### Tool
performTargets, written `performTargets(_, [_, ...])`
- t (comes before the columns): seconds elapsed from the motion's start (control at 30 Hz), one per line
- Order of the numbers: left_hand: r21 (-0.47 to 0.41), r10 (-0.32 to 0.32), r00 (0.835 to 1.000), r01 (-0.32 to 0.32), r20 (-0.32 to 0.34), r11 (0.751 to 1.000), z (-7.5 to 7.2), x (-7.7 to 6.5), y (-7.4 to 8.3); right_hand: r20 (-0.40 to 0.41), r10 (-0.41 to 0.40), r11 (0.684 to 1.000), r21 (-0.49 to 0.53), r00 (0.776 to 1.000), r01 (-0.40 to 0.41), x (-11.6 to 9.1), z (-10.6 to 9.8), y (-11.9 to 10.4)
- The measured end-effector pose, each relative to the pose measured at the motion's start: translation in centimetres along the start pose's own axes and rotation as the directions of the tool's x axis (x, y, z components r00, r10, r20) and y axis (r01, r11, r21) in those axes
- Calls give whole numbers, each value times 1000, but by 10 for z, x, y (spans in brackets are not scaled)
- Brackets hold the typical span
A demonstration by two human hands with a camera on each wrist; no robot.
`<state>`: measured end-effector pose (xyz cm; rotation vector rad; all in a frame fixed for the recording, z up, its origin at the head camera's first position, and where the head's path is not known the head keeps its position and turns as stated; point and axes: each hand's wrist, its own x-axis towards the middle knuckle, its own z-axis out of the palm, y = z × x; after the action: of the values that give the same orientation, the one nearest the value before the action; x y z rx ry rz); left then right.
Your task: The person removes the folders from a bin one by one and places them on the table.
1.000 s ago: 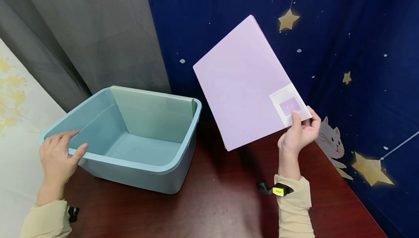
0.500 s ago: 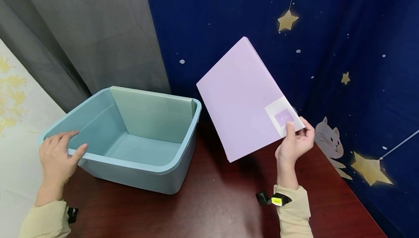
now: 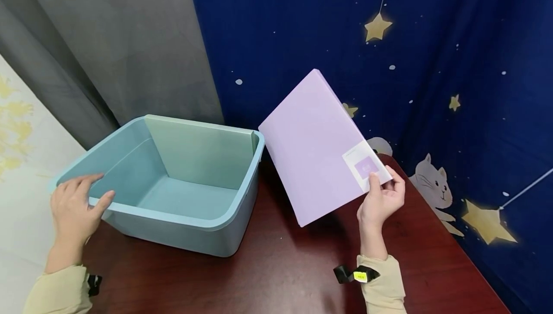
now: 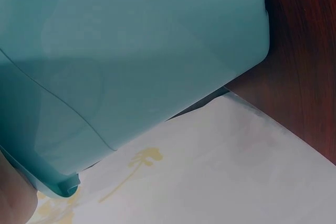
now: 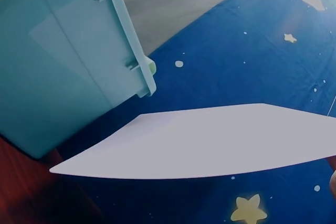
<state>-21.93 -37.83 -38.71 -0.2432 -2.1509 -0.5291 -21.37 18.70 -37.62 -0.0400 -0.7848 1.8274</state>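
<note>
My right hand (image 3: 381,198) pinches a purple file folder (image 3: 308,146) by its lower right corner, thumb on the white label (image 3: 366,164). The folder is tilted in the air to the right of a blue plastic storage bin (image 3: 173,215). In the right wrist view the folder (image 5: 210,142) appears pale and foreshortened, with the bin (image 5: 68,56) at left. My left hand (image 3: 77,206) holds the bin's front left rim, fingers over the edge. A light green folder (image 3: 203,153) stands upright inside the bin along its back wall.
The bin stands on a dark red wooden table (image 3: 276,275), whose right edge runs diagonally. Behind hang a grey curtain (image 3: 129,40) and a navy curtain (image 3: 281,30) with stars. A white cloth (image 3: 21,208) with yellow prints lies at left.
My right hand has lowered the purple folder and shifted slightly left, bringing its left corner close to the bin's right rim. The left hand and the bin have stayed in place.
</note>
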Motion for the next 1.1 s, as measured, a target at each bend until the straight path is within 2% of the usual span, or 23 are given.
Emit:
performTargets(0.3, [-3, -8, 1000, 8, 14, 1000, -1, -1, 1, -4, 21, 999, -48, 1000, -21, -9, -10, 6])
performTargets(0.67, [-4, 9, 1000, -8, 1, 1000, 0, 0, 2, -6, 47, 994, -94, 999, -47, -24, -22, 17])
performTargets(1.1, [-17, -1, 1000, 2, 6, 1000, 0, 0, 1, -26, 79, 992, -101, 997, -82, -38, -28, 27])
